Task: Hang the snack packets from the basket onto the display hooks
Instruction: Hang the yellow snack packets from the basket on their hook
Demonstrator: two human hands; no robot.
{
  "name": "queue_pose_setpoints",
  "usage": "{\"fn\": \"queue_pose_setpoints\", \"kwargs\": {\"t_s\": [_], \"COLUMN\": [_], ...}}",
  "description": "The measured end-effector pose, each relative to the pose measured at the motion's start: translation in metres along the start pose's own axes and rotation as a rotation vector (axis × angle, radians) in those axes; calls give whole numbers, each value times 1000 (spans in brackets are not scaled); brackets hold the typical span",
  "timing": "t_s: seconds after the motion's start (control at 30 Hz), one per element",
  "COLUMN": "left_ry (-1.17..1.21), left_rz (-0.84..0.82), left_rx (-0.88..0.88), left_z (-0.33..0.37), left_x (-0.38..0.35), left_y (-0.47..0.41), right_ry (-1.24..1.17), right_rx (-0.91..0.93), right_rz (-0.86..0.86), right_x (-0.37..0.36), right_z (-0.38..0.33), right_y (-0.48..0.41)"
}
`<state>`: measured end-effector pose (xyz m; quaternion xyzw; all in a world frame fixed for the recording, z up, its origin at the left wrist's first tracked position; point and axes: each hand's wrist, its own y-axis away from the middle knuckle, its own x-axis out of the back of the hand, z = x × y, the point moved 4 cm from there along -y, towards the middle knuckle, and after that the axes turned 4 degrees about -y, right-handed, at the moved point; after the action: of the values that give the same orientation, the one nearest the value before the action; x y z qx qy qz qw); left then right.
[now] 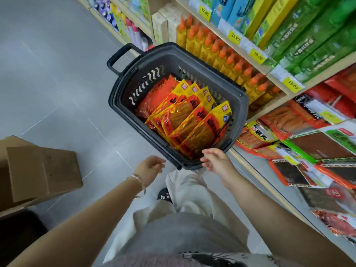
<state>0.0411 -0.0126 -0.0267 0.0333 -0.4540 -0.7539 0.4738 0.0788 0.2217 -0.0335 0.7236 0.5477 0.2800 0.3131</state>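
Note:
A dark grey shopping basket (243,105) stands on the floor in front of me, its handle at the far left. Inside lie several red and yellow snack packets (194,120), fanned out flat. My right hand (216,160) hovers at the basket's near rim with loose, slightly curled fingers and holds nothing. My left hand (149,167), with a bracelet on the wrist, hangs empty just left of the basket's near corner. Snack packets (300,149) hang in rows on the display at the right.
Shelves at the upper right carry orange-capped bottles (221,53), green and yellow boxes and yellow price tags. Cardboard boxes (38,170) sit on the grey tiled floor at the left, with a dark bin below them. My legs and one shoe are below the basket.

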Motion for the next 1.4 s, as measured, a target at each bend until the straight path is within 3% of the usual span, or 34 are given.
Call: {"fn": "queue_pose_setpoints", "kwargs": {"t_s": [0.2,0.4,0.57,0.7,0.9,1.03,1.13,1.4], "left_ry": [-147,-380,-457,-410,-129,-85,-11,-27], "left_rz": [-67,-74,-105,-71,88,301,399,291], "left_rx": [-114,-47,-122,-70,25,-40,6,62], "left_z": [99,130,144,134,113,114,109,88], "left_x": [-26,-72,-96,-86,-19,35,67,90], "left_y": [-88,-160,-175,-174,-162,-160,-165,-194], "right_ry": [-33,-129,-185,-186,-186,-284,-222,-341], "right_rx": [-89,-262,-278,-259,-255,-344,-388,-480], "right_rz": [74,3,13,24,101,206,290,361], "right_x": [43,57,53,45,22,4,-2,-9], "right_z": [-36,-37,-37,-40,-45,-32,-17,14], "right_y": [-62,-80,-89,-95,-110,-131,-149,-186]}}
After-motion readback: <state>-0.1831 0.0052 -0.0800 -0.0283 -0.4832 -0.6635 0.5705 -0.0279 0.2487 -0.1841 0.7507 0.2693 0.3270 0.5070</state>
